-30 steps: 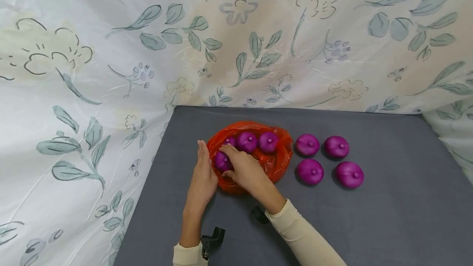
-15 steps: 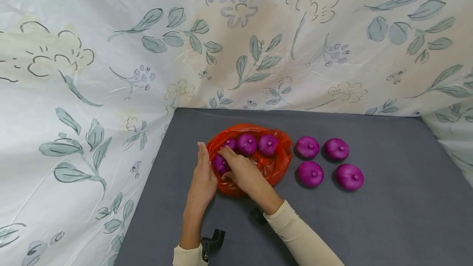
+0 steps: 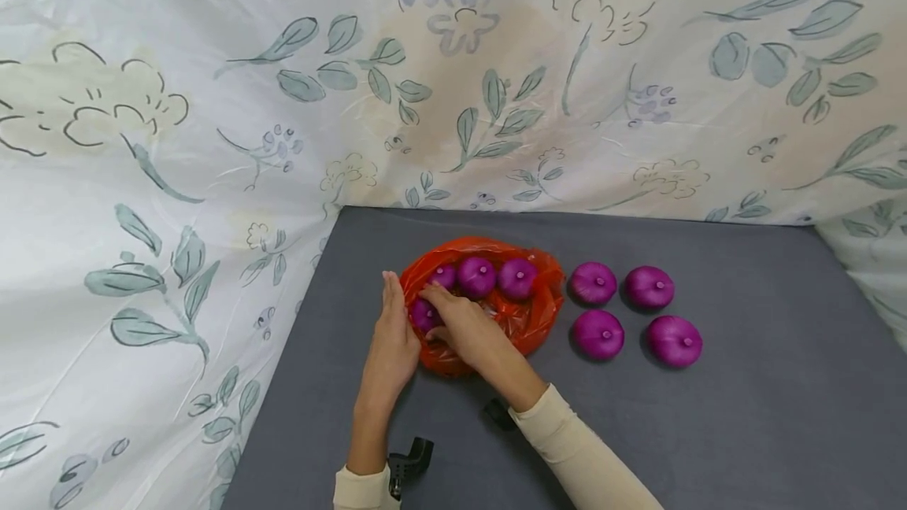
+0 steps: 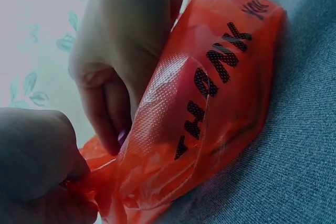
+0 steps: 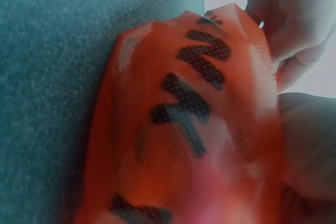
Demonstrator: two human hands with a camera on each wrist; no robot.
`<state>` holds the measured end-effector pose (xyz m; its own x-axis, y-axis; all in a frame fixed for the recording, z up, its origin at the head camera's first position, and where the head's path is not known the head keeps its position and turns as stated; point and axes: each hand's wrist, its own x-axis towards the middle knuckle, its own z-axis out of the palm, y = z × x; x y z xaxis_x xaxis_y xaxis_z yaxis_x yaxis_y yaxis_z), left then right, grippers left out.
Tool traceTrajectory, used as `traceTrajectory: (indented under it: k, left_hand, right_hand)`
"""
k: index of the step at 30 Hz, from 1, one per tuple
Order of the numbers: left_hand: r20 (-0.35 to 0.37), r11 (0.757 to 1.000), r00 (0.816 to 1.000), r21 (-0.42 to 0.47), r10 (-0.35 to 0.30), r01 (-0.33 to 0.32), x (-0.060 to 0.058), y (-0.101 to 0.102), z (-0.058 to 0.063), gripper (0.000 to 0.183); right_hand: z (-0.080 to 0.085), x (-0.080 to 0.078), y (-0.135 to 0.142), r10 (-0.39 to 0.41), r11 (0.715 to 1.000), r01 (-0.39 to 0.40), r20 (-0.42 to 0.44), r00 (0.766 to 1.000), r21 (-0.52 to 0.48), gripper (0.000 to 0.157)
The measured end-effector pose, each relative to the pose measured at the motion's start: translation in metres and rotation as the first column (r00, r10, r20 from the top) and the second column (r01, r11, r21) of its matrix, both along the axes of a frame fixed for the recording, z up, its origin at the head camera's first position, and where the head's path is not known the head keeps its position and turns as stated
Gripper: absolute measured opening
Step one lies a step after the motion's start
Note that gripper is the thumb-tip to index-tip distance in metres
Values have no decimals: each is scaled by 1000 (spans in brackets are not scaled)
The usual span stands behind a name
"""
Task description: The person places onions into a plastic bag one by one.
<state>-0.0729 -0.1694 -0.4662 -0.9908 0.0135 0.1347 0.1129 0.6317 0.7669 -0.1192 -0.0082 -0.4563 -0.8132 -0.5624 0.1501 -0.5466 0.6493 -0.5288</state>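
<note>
A red plastic bag (image 3: 542, 317) with rolled-down sides stands on the grey table, holding several purple onions. Inside its left part, my right hand (image 3: 471, 333) grips one onion (image 3: 423, 315), thumb on the near side and fingers over the far side. Along the bag's outer left side lies my left hand (image 3: 391, 346); the left wrist view has this hand (image 4: 39, 163) pinching gathered bag film. Three more onions sit at the back of the bag, among them one onion (image 3: 477, 277) in the middle. Black "THANK YOU" lettering marks the bag wall (image 4: 220, 114).
Several purple onions lie in two short rows right of the bag, such as a near onion (image 3: 598, 334) and a far onion (image 3: 649, 287). A floral cloth (image 3: 397, 124) hangs behind and at the left of the grey table (image 3: 765, 384).
My right hand and the onion under it have shifted slightly within the bag's left part. The left hand stays at the bag's side, and the onions outside have not moved.
</note>
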Motion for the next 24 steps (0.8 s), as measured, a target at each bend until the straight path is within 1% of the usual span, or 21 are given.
traceTrajectory:
  k: [3,7,10,13,19,24]
  left_hand:
    - [-1,1000,1000,2,-2,2,1,0,-1,71]
    - [-6,1000,1000,3,-7,7,1,0,-1,73]
    - [-5,1000,1000,4,-7,7,1,0,-1,73]
    - [-2,1000,1000,3,-7,7,0,2,0,73]
    - [0,1000,1000,16,-1,1,1,2,1,72]
    - [-2,1000,1000,21,2,-2,2,2,0,73]
  right_hand:
    - [2,3,5,-3,1000,3,12,1000,-22,67]
    - [8,7,15,-12,997,12,9,1000,-80,63]
    - [14,10,26,-18,993,17,-10,1000,-117,60]
    - [22,12,39,-55,988,53,-14,998,-148,60]
    - [45,22,67,-163,966,165,29,986,-200,61]
    - [63,32,89,-217,946,214,13,976,-243,62]
